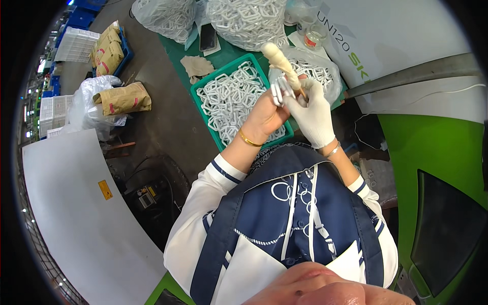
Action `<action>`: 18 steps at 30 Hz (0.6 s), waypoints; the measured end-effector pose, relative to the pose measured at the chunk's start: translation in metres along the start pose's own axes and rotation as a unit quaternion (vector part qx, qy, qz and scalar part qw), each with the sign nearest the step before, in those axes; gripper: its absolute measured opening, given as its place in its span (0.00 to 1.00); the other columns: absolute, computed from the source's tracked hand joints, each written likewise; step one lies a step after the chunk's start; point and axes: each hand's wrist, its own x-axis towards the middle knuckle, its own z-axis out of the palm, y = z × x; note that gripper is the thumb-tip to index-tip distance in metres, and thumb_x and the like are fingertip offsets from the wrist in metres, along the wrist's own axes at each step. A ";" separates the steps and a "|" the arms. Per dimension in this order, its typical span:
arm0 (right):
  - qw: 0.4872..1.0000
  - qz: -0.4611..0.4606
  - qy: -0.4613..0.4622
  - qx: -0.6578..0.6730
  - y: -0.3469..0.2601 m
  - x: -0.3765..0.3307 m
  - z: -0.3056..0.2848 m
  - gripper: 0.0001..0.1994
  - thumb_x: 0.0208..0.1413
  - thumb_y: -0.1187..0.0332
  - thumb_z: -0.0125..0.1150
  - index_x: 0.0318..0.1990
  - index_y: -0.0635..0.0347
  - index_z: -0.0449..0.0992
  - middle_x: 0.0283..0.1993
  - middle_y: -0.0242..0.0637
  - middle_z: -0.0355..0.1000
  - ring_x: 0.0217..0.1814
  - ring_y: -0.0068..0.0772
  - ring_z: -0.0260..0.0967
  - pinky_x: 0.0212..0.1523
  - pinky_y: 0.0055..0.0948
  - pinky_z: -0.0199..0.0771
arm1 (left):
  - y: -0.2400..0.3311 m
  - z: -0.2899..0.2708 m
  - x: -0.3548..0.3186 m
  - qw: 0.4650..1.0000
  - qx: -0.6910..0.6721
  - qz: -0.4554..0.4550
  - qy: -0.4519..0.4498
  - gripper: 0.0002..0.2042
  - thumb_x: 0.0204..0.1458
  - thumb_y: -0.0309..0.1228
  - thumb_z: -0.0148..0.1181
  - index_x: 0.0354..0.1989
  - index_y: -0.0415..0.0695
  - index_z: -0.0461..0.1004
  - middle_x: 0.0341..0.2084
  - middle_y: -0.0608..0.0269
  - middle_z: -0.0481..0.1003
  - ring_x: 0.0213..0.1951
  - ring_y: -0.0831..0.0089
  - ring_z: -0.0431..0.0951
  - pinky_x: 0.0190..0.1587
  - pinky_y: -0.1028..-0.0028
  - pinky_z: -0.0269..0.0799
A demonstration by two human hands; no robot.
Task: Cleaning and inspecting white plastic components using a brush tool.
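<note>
My bare left hand (266, 115), with a gold bracelet at the wrist, pinches a few small white plastic link-shaped frames (278, 91). Close against it, my right hand (312, 114) in a white glove is closed on a stick-like tool wrapped in cream material (281, 62). The thick wrapped end points up and away; a thin brownish end shows by the gloved fingers. Below both hands stands a green crate (204, 115) full of similar white frames (229, 101). Fingers partly hide where the tool and the frames meet.
Clear bags of white frames (247, 20) stand at the back of the green table (178, 57), near a phone (207, 37) and a jar (314, 36). Another open bag (331, 76) lies right of the crate. A metal bar (412, 76) juts from the machine at right.
</note>
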 end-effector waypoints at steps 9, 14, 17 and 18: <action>0.999 -0.024 0.037 -0.012 0.005 0.000 0.003 0.23 0.50 0.67 0.71 0.49 0.66 0.68 0.28 0.24 0.64 0.28 0.14 0.58 0.31 0.18 0.64 | -0.008 0.001 -0.003 0.999 0.042 0.027 -0.012 0.16 0.65 0.26 0.48 0.61 0.37 0.65 0.56 0.54 0.71 0.58 0.63 0.71 0.64 0.63 0.67; 0.993 -0.004 0.107 0.043 0.025 0.011 -0.016 0.15 0.61 0.66 0.61 0.49 0.66 0.69 0.29 0.33 0.70 0.29 0.19 0.65 0.32 0.25 0.68 | -0.006 0.030 -0.005 0.996 0.018 0.072 0.040 0.18 0.64 0.22 0.48 0.62 0.36 0.63 0.55 0.55 0.72 0.58 0.63 0.71 0.65 0.60 0.66; 0.999 -0.026 0.016 -0.029 0.037 0.000 -0.025 0.13 0.67 0.63 0.51 0.49 0.63 0.71 0.30 0.43 0.72 0.30 0.29 0.69 0.34 0.30 0.70 | 0.001 0.010 -0.005 0.997 0.005 0.078 0.007 0.18 0.64 0.23 0.48 0.63 0.35 0.62 0.59 0.52 0.69 0.62 0.61 0.68 0.69 0.60 0.62; 0.999 -0.026 0.016 -0.029 0.044 -0.001 -0.026 0.13 0.67 0.63 0.51 0.49 0.63 0.71 0.30 0.43 0.72 0.30 0.29 0.69 0.34 0.30 0.70 | 0.002 0.008 -0.005 0.996 0.003 0.082 -0.018 0.19 0.65 0.24 0.47 0.63 0.33 0.61 0.60 0.50 0.68 0.64 0.60 0.66 0.71 0.59 0.59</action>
